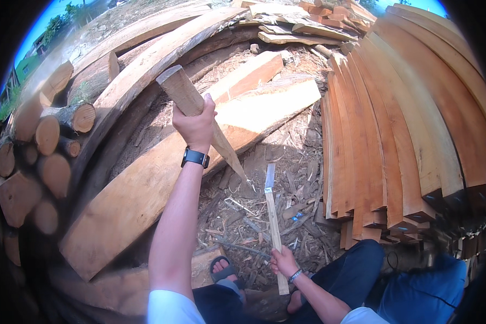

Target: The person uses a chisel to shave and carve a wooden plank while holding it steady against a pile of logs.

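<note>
Raised over a thick plank [140, 189], my left hand [194, 127] is closed around a wooden stake [179, 89]. The stake is tilted, with its broad end up at the far left and its tapered point down by the chip-covered ground. My right hand [284, 261], lower and to the right, grips the lower handle of a hatchet [274, 221]. Its long pale wooden handle runs away from me to a narrow grey metal head [269, 176], just right of the stake's point. Head and stake appear apart.
Stacked boards [399, 124] rise on the right, and cut logs [54, 173] are piled on the left. A long slab [146, 70] curves behind. Wood chips and bark [291, 183] cover the ground near my sandalled foot [221, 269]. A blue-jeaned leg [426, 289] shows at lower right.
</note>
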Motion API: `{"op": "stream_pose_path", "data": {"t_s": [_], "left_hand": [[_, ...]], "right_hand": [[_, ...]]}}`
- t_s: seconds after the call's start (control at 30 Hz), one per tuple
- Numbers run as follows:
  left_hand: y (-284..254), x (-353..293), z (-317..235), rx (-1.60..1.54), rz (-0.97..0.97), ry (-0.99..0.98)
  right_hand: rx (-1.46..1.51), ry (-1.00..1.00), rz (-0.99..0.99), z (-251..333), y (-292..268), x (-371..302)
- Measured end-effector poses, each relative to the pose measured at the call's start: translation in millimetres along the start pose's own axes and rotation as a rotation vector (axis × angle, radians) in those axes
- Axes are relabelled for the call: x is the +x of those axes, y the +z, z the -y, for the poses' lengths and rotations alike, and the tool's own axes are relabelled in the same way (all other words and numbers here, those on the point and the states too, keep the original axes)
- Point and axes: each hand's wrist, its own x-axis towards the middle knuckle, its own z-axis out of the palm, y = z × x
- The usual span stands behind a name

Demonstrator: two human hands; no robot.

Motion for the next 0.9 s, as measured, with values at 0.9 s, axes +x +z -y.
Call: {"op": "stream_pose_path", "data": {"t_s": [0.9], "left_hand": [[-14.4, 2.1, 5.6, -0.033, -0.041, 0.014]], "right_hand": [[-1.095, -0.304, -0.293, -11.9, -5.8, 1.0]]}}
